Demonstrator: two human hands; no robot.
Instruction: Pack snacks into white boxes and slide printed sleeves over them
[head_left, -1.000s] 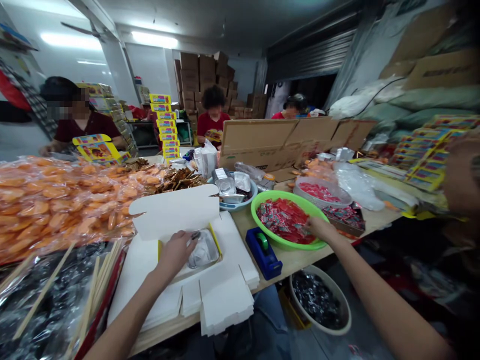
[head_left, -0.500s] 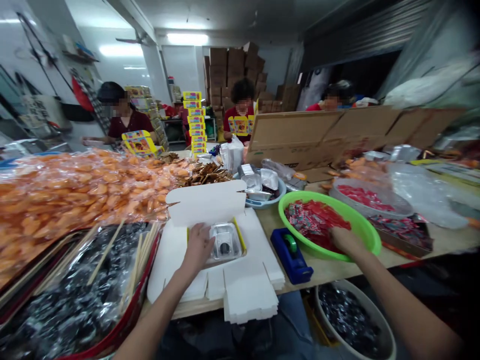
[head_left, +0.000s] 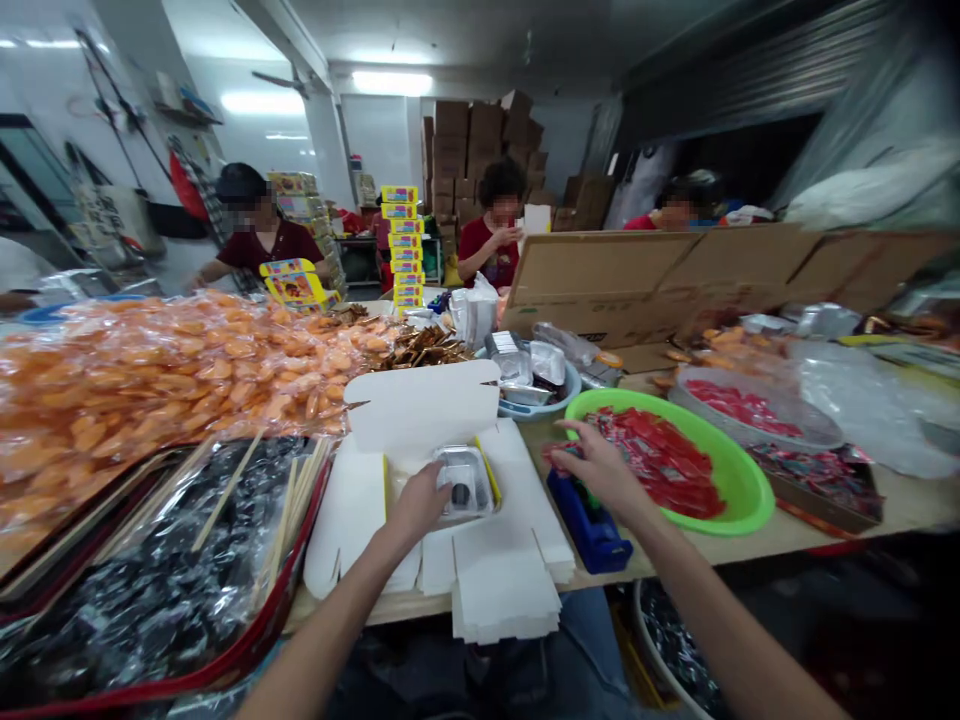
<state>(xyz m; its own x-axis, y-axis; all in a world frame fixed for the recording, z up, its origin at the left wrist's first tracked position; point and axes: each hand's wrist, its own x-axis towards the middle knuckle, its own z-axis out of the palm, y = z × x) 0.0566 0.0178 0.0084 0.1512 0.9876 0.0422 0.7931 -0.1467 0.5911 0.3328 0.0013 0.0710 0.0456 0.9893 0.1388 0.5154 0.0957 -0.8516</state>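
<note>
Fingers of the left hand (head_left: 417,508) curl onto the near edge of a small foil tray (head_left: 465,481), though whether they clamp it or merely rest there I cannot tell; the tray sits in the shallow yellow-edged well of an opened white card box (head_left: 424,408), whose low walls appear to keep it from sliding, and it lies just ahead of the fingertips, not up in the palm. The right hand (head_left: 601,472) stands open, fingers spread, with a small clump of red foil sachets (head_left: 562,458) just below it; that clump lies near the rim of a green plastic basin (head_left: 739,490), where the main heap of sachets (head_left: 660,462) is piled, and directly over a blue tape dispenser (head_left: 589,527). The box seems placed squarely before the body so that both arms reach it easily; a stack of flat white card blanks (head_left: 506,585) lies against its near side, probably kept at hand for the same reason. Beyond it, a blue bowl (head_left: 541,403) holds more foil trays, while a large plastic bag of orange snacks (head_left: 157,380) and a red-edged tray of black wrapped goods (head_left: 142,570) crowd the left; across the table, a co-worker in a red shirt (head_left: 491,245) holds something up near the chest.
</note>
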